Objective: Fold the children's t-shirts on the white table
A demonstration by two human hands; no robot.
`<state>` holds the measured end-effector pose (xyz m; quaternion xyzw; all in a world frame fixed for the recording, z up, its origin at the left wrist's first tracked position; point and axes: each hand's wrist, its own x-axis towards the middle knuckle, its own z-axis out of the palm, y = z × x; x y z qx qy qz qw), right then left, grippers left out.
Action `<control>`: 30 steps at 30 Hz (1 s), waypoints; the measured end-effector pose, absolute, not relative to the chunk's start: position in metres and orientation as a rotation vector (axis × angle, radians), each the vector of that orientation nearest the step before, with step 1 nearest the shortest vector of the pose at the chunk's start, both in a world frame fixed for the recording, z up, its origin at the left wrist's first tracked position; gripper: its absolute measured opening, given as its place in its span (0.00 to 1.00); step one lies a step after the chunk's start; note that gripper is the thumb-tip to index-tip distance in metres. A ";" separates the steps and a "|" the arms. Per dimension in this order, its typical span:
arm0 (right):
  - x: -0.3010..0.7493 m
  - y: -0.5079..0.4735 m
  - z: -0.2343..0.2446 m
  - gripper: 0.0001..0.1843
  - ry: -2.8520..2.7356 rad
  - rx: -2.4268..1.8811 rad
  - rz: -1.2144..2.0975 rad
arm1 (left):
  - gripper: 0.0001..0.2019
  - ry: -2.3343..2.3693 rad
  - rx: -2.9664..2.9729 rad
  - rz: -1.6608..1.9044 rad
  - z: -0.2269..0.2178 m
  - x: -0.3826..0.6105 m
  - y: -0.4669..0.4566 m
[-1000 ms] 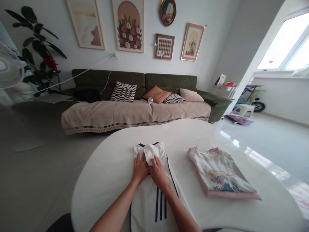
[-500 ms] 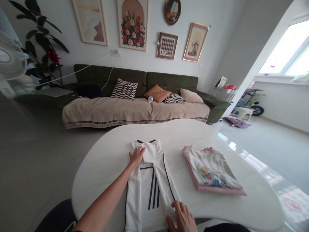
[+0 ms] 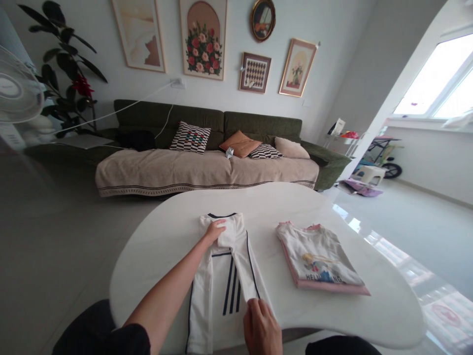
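A white shirt with navy stripes and trim (image 3: 221, 276) lies lengthwise on the white table (image 3: 170, 246), partly folded into a narrow strip. My left hand (image 3: 214, 230) presses flat on its far end near the collar, fingers together and stretched out. My right hand (image 3: 260, 328) is at the near end, fingers curled in a pinch on the shirt's lower right edge. To the right lies a folded white and pink T-shirt with a cartoon print (image 3: 320, 259), untouched.
Beyond the table stands a dark green sofa (image 3: 258, 123) with a beige cover and several cushions. A fan (image 3: 16, 93) and a tall plant (image 3: 70, 79) are at the left. Open grey floor lies left and right; a bright window (image 3: 439, 84) is at the right.
My right hand left the collar end and came back to the shirt's near hem, now pinching it. My left hand stayed near the collar. The view shifted slightly.
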<state>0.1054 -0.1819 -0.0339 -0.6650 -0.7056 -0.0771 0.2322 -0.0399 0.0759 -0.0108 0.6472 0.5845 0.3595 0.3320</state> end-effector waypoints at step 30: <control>0.086 0.014 0.007 0.31 -2.149 -1.806 0.188 | 0.27 1.909 2.373 0.497 -0.035 -0.047 0.035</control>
